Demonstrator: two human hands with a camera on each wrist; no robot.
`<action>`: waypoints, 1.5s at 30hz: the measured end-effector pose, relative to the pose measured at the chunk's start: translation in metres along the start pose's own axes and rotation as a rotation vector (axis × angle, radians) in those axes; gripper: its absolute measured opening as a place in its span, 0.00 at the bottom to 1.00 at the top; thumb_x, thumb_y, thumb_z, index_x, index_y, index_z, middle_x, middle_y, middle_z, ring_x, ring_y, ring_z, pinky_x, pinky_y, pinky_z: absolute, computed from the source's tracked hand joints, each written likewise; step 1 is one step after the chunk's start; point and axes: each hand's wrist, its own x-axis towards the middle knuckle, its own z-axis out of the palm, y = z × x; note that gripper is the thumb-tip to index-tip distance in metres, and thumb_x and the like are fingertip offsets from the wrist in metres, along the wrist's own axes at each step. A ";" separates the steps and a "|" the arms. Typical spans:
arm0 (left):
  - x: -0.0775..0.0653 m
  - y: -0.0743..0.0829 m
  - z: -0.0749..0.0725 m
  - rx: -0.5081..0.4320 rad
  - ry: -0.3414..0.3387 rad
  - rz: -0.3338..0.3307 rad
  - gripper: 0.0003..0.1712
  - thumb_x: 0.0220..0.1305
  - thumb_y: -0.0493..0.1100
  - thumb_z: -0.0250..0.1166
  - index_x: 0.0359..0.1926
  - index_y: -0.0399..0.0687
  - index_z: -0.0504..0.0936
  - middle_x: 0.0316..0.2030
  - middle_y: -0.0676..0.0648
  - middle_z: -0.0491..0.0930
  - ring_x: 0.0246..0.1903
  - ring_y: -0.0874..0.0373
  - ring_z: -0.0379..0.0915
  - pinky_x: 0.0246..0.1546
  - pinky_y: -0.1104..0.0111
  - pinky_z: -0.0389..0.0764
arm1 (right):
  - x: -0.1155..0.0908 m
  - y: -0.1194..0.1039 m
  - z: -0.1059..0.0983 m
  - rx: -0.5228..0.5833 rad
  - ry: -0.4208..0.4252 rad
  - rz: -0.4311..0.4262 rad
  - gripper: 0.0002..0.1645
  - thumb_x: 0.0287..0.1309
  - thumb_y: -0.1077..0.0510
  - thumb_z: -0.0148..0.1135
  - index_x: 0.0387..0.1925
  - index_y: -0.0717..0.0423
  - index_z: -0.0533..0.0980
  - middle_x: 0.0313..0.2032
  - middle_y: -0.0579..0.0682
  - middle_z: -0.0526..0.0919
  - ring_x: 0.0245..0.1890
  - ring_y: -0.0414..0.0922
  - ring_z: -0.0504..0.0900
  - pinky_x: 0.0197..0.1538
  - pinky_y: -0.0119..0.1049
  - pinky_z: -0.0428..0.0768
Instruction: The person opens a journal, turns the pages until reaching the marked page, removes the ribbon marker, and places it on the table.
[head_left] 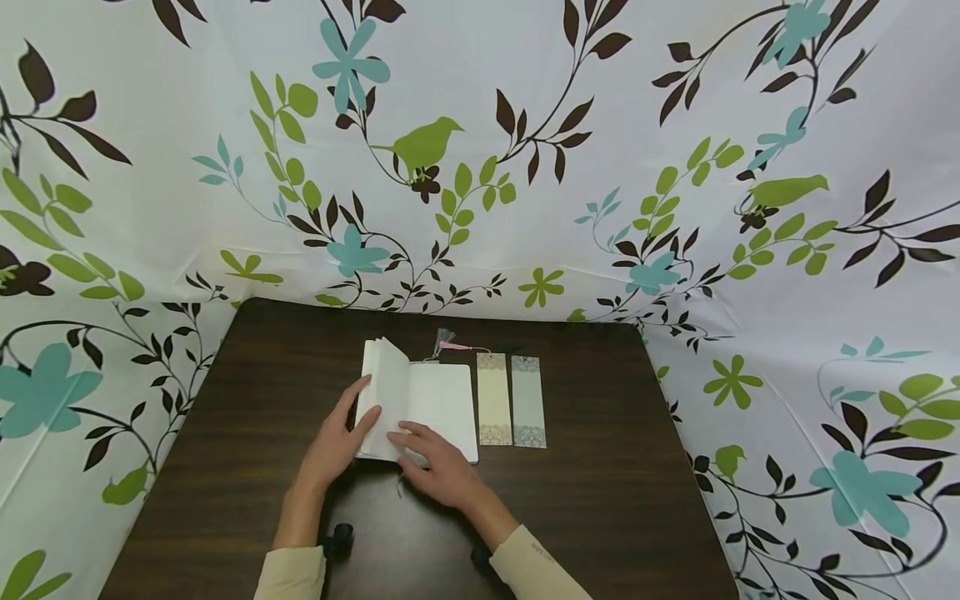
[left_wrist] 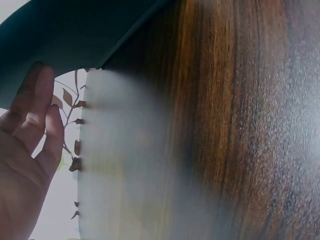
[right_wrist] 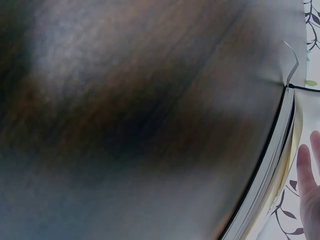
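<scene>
An open notebook [head_left: 442,400] with white pages lies on the dark table, its left-hand pages tilted up. My left hand [head_left: 333,437] holds the left side of it, thumb over the page and fingers at the outer edge. The left wrist view has those fingers beside the notebook's dark cover [left_wrist: 75,35]. My right hand [head_left: 438,467] rests on the lower part of the pages near the fold, fingers extended. Seen from the right wrist, a thin ribbon [right_wrist: 295,65] sticks out at the spine. To the notebook's right lie a beige bookmark [head_left: 494,400] and a pale green bookmark [head_left: 529,402].
A pink tassel [head_left: 465,347] and a grey tassel [head_left: 443,340] lie behind the notebook. The dark wooden table [head_left: 600,500] has a patterned cloth [head_left: 480,167] hanging behind it and on both sides. Dark devices sit at both wrists.
</scene>
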 end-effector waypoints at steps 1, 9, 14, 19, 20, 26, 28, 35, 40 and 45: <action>0.000 0.000 0.000 -0.014 -0.001 0.009 0.42 0.81 0.66 0.57 0.87 0.70 0.51 0.84 0.39 0.55 0.78 0.35 0.60 0.69 0.32 0.66 | 0.000 0.000 0.000 -0.007 -0.001 0.001 0.27 0.85 0.41 0.50 0.79 0.30 0.69 0.79 0.40 0.70 0.77 0.42 0.72 0.71 0.46 0.79; -0.001 0.000 0.000 -0.081 -0.027 0.035 0.38 0.85 0.45 0.55 0.86 0.74 0.54 0.85 0.43 0.54 0.78 0.42 0.58 0.71 0.40 0.65 | 0.001 0.007 -0.007 -0.138 -0.052 0.089 0.33 0.84 0.40 0.51 0.82 0.38 0.64 0.80 0.42 0.70 0.77 0.45 0.72 0.75 0.48 0.74; -0.002 -0.001 -0.001 -0.068 -0.036 0.025 0.30 0.86 0.43 0.52 0.83 0.66 0.65 0.83 0.42 0.61 0.74 0.43 0.66 0.69 0.42 0.69 | -0.001 0.014 -0.011 -0.214 -0.055 0.100 0.32 0.82 0.43 0.55 0.81 0.42 0.68 0.78 0.47 0.73 0.75 0.48 0.75 0.74 0.47 0.74; -0.001 -0.002 -0.001 -0.068 -0.032 0.022 0.28 0.86 0.42 0.51 0.80 0.63 0.70 0.81 0.42 0.64 0.74 0.44 0.65 0.71 0.41 0.66 | -0.006 0.022 -0.016 -0.314 -0.066 0.089 0.32 0.80 0.43 0.58 0.79 0.44 0.71 0.77 0.48 0.74 0.76 0.49 0.74 0.74 0.48 0.74; -0.001 -0.002 -0.001 -0.064 -0.030 0.019 0.28 0.86 0.42 0.51 0.80 0.63 0.70 0.81 0.42 0.65 0.74 0.44 0.65 0.71 0.41 0.66 | -0.008 0.024 -0.017 -0.329 -0.075 0.090 0.32 0.80 0.42 0.58 0.79 0.44 0.71 0.77 0.48 0.73 0.76 0.49 0.73 0.75 0.49 0.74; -0.002 -0.001 -0.001 -0.040 -0.011 0.029 0.25 0.86 0.42 0.50 0.76 0.59 0.76 0.78 0.43 0.71 0.72 0.44 0.68 0.70 0.41 0.67 | -0.012 0.037 -0.026 -0.410 -0.158 0.116 0.39 0.74 0.36 0.63 0.80 0.40 0.68 0.82 0.47 0.66 0.81 0.50 0.67 0.77 0.52 0.71; -0.002 0.000 -0.001 -0.039 -0.006 0.036 0.23 0.86 0.42 0.50 0.73 0.56 0.79 0.75 0.42 0.74 0.73 0.43 0.69 0.71 0.40 0.68 | -0.012 0.039 -0.029 -0.416 -0.179 0.124 0.40 0.74 0.36 0.64 0.80 0.39 0.68 0.82 0.47 0.65 0.81 0.50 0.66 0.77 0.52 0.71; -0.001 0.000 0.000 -0.009 0.004 0.049 0.21 0.86 0.41 0.49 0.66 0.51 0.85 0.69 0.41 0.80 0.71 0.42 0.72 0.70 0.40 0.70 | -0.008 0.041 -0.037 -0.332 -0.205 0.159 0.34 0.75 0.37 0.64 0.76 0.38 0.73 0.82 0.46 0.66 0.81 0.49 0.66 0.77 0.56 0.70; -0.001 0.000 -0.001 0.005 0.008 0.042 0.21 0.85 0.41 0.49 0.65 0.51 0.85 0.68 0.42 0.81 0.66 0.45 0.75 0.68 0.42 0.72 | -0.007 0.041 -0.039 -0.328 -0.178 0.125 0.29 0.75 0.42 0.65 0.73 0.40 0.77 0.78 0.47 0.72 0.77 0.49 0.71 0.75 0.54 0.73; -0.001 0.001 -0.001 0.018 0.010 0.038 0.21 0.85 0.40 0.49 0.65 0.52 0.85 0.64 0.43 0.83 0.57 0.48 0.74 0.63 0.47 0.74 | -0.011 0.042 -0.041 -0.304 -0.093 0.129 0.37 0.73 0.46 0.68 0.78 0.44 0.70 0.76 0.49 0.74 0.76 0.50 0.72 0.73 0.55 0.74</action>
